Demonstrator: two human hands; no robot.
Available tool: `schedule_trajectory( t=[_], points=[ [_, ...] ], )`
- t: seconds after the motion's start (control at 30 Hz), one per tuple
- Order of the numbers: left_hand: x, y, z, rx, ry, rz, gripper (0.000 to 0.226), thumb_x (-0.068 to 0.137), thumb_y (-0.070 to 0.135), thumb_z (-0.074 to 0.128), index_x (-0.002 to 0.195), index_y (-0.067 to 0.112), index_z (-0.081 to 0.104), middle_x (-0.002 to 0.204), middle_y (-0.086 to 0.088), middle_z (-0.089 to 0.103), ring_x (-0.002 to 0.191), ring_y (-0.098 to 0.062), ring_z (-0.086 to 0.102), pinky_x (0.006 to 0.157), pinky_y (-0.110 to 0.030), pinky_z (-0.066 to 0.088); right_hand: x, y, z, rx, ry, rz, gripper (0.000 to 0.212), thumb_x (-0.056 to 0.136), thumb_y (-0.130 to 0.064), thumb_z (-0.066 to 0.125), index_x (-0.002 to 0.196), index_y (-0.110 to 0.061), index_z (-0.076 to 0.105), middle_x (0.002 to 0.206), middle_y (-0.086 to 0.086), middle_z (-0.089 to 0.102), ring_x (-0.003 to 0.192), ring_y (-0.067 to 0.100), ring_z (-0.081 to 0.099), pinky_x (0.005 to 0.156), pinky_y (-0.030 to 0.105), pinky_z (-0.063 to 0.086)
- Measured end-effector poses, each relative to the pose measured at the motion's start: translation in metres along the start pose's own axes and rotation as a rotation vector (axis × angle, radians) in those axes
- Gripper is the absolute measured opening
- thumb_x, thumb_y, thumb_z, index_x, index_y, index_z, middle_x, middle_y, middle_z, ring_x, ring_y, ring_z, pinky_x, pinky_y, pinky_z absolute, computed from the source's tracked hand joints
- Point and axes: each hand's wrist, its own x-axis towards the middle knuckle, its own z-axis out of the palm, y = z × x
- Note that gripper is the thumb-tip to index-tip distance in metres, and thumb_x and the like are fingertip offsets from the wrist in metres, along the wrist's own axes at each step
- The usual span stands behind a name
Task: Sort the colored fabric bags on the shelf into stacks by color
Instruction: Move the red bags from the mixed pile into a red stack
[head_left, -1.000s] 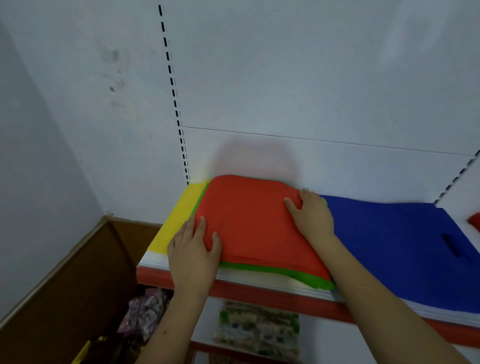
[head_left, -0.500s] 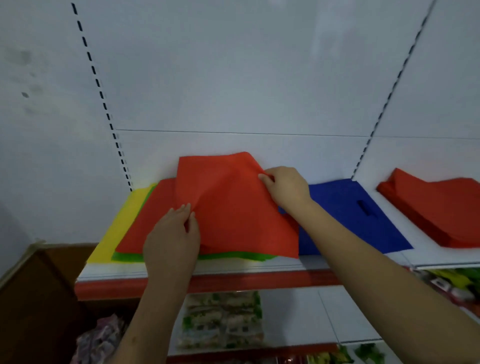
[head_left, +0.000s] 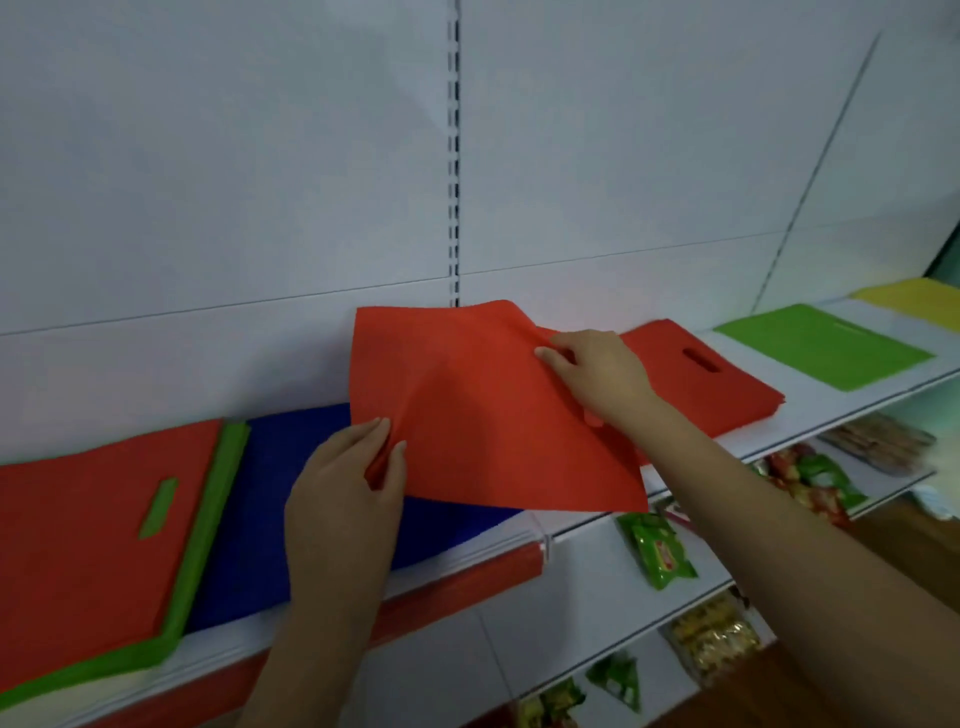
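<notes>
Gripping red bag (head_left: 483, 410) edges: left hand (head_left: 348, 488), right hand (head_left: 597, 374); above shelf (head_left: 519, 540).

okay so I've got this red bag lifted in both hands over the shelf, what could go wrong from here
1. The red bag hangs limp, pinched only at its edges by the left hand and right hand; it may fold or land crooked on the red stack.
2. Its trailing edge hangs over the blue bags and could drag them askew.
</notes>
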Motion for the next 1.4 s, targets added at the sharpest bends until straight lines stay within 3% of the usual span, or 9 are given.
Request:
schedule_trajectory(
  t=[0.17,0.4,0.6,0.67,0.77,0.9,1.17,1.27,1.4],
  points=[
    [0.005,0.081,0.094,0.000,-0.042,0.014,0.032,0.090,0.021,0.071,0.120,0.010,0.071,0.120,-0.004,0.068,0.107,-0.017,0.063,0.097,-0.025,0.042,0.022,0.125,-0.019,-0.027,0.007,0.002,0.032,0.099,-0.044,0.048,0.092,-0.021,0.069,0.085,0.003,0.069,0.088,0.027,0.063,0.065,0.035,0.045],
    [0.002,0.153,0.205,0.066,-0.172,-0.027,0.037,0.089,0.024,0.071,0.124,0.011,0.067,0.121,-0.002,0.066,0.106,-0.015,0.062,0.096,-0.023,0.042,0.076,0.251,-0.022,0.053,-0.054,0.005,0.029,0.094,-0.044,0.057,0.114,-0.028,0.072,0.110,0.002,0.072,0.103,0.025,0.064,0.083,0.037,0.051],
    [-0.011,0.157,0.240,0.192,-0.300,-0.047,0.048,0.086,0.033,0.073,0.130,0.018,0.064,0.136,-0.001,0.057,0.125,-0.018,0.052,0.107,-0.029,0.037,0.102,0.303,0.018,0.009,-0.214,0.017,0.048,0.091,-0.032,0.068,0.131,-0.009,0.061,0.137,0.018,0.056,0.127,0.035,0.050,0.107,0.037,0.035],
    [-0.012,0.156,0.245,0.255,-0.338,-0.058,0.058,0.087,0.043,0.069,0.138,0.021,0.056,0.150,-0.004,0.043,0.139,-0.021,0.038,0.114,-0.036,0.033,0.103,0.309,0.034,-0.016,-0.237,0.121,0.059,0.089,-0.039,0.068,0.140,-0.015,0.053,0.151,0.022,0.039,0.136,0.040,0.039,0.112,0.043,0.034],
    [-0.013,0.157,0.248,0.185,-0.386,-0.169,0.073,0.090,0.052,0.062,0.152,0.025,0.036,0.164,-0.004,0.013,0.149,-0.019,0.016,0.118,-0.031,0.022,0.106,0.307,0.047,0.025,-0.288,0.265,0.074,0.090,-0.045,0.064,0.152,-0.018,0.033,0.158,0.025,0.020,0.139,0.043,0.034,0.111,0.047,0.036],
    [-0.016,0.160,0.251,0.140,-0.399,-0.265,0.074,0.092,0.053,0.057,0.154,0.022,0.030,0.165,-0.004,0.009,0.150,-0.017,0.017,0.118,-0.025,0.019,0.117,0.302,0.049,0.066,-0.298,0.188,0.075,0.090,-0.042,0.064,0.152,-0.015,0.032,0.155,0.020,0.030,0.143,0.031,0.033,0.113,0.042,0.034],
    [-0.018,0.158,0.252,0.125,-0.379,-0.249,0.065,0.095,0.053,0.052,0.152,0.024,0.036,0.165,0.002,0.011,0.149,-0.011,0.021,0.115,-0.023,0.024,0.120,0.303,0.046,0.043,-0.323,0.226,0.065,0.090,-0.042,0.063,0.145,-0.016,0.041,0.136,0.019,0.048,0.125,0.035,0.049,0.100,0.045,0.045],
    [-0.017,0.156,0.250,0.087,-0.373,-0.222,0.065,0.095,0.052,0.052,0.153,0.027,0.034,0.165,0.005,0.010,0.150,-0.011,0.018,0.116,-0.024,0.025,0.117,0.285,0.039,-0.074,-0.205,0.252,0.059,0.092,-0.041,0.058,0.139,-0.009,0.046,0.135,0.021,0.046,0.120,0.042,0.048,0.095,0.048,0.043],
    [-0.014,0.148,0.235,0.055,-0.340,-0.155,0.068,0.096,0.054,0.050,0.155,0.032,0.025,0.166,0.007,-0.001,0.152,-0.009,-0.001,0.121,-0.036,0.026,0.116,0.227,0.029,-0.038,0.084,0.102,0.052,0.095,-0.031,0.054,0.138,-0.001,0.048,0.145,0.024,0.043,0.125,0.043,0.043,0.098,0.049,0.039]
  ],
)
